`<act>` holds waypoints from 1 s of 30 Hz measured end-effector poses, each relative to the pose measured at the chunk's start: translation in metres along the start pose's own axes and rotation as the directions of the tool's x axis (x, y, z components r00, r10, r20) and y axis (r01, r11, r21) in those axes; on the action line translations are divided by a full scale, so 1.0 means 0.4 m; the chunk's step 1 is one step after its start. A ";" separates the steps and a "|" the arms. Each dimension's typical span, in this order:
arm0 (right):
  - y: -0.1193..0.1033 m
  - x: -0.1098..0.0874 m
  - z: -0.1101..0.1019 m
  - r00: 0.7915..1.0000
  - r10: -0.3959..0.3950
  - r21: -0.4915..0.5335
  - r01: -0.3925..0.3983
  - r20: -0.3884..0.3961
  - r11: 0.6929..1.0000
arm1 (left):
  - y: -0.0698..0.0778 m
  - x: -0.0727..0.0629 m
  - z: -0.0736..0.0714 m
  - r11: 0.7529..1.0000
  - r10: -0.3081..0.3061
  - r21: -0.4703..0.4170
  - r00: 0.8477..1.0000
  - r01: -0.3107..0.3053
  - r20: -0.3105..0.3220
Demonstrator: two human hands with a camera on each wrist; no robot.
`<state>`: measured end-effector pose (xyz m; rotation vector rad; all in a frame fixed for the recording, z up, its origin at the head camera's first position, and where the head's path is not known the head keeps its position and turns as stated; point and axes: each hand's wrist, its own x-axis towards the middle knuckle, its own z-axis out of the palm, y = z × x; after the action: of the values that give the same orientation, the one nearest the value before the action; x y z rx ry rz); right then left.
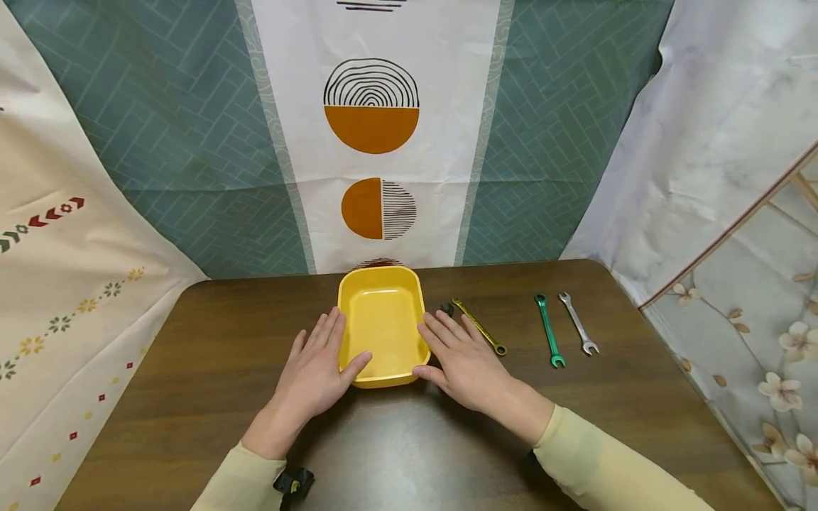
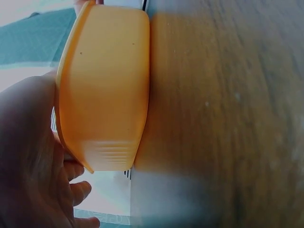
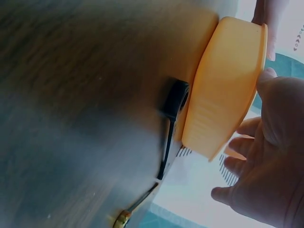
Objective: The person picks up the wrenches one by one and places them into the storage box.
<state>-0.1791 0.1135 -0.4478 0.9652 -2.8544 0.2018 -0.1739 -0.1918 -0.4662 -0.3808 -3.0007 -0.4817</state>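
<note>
Your yellow tray [image 1: 383, 326] stands flat on the brown table [image 1: 224, 369], toward its far edge. Its long axis runs away from you, nearly straight, with the short ends facing you and the patterned cloth [image 1: 549, 142] behind. The opening faces up, and inside it you see the glossy, bare yellow floor.

Your left hand [image 1: 317, 369] lies along the tray's left rim, fingers extended and thumb apart, reaching over the near left corner. Your right hand [image 1: 466, 362] mirrors it at the right rim, fingers straight and slightly spread, thumb by the near right corner. Neither hand is curled around the tray.

Just right of the tray's wall is a black wrench [image 3: 169, 138]; from the head view your right hand hides most of it. Beyond it, still near the tray, a gold wrench [image 1: 479, 327] slants, its far end leaning toward the tray. Well apart to the tray's right, a green wrench [image 1: 549, 330] lies with its forked end nearest you. Farthest right of the tray, a silver wrench [image 1: 577, 323] lies beside the green one, slanted much alike, forked end also nearest you.
</note>
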 end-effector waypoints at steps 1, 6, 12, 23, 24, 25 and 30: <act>0.002 -0.002 -0.001 1.000 -0.002 -0.004 0.002 -0.008 1.000 | -0.001 -0.001 0.000 1.000 -0.002 -0.004 1.000 0.002 0.000; 0.020 -0.019 -0.011 0.999 0.021 -0.012 -0.021 -0.050 1.000 | -0.003 -0.004 0.000 1.000 -0.005 -0.024 1.000 0.005 -0.001; 0.049 -0.043 -0.011 0.996 0.060 -0.034 -0.062 -0.072 0.997 | -0.002 -0.005 0.000 0.999 -0.003 -0.037 1.000 0.003 -0.004; 0.074 -0.060 -0.006 0.991 0.130 -0.060 -0.132 -0.036 0.989 | -0.003 -0.006 0.002 0.999 -0.002 -0.040 1.000 0.002 -0.004; 0.075 -0.060 -0.005 0.990 0.137 -0.064 -0.139 -0.032 0.988 | -0.003 -0.006 0.002 0.999 -0.002 -0.041 1.000 0.002 -0.003; 0.075 -0.059 -0.005 0.989 0.144 -0.067 -0.145 -0.028 0.987 | -0.003 -0.006 0.002 0.999 -0.003 -0.041 1.000 0.003 -0.003; 0.075 -0.056 -0.001 0.986 0.162 -0.073 -0.164 -0.026 0.984 | -0.002 -0.005 -0.001 0.999 -0.005 -0.043 1.000 0.005 -0.005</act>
<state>-0.1798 0.1504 -0.4535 0.7117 -2.8999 0.1170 -0.1723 -0.1932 -0.4665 -0.3746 -2.9918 -0.5481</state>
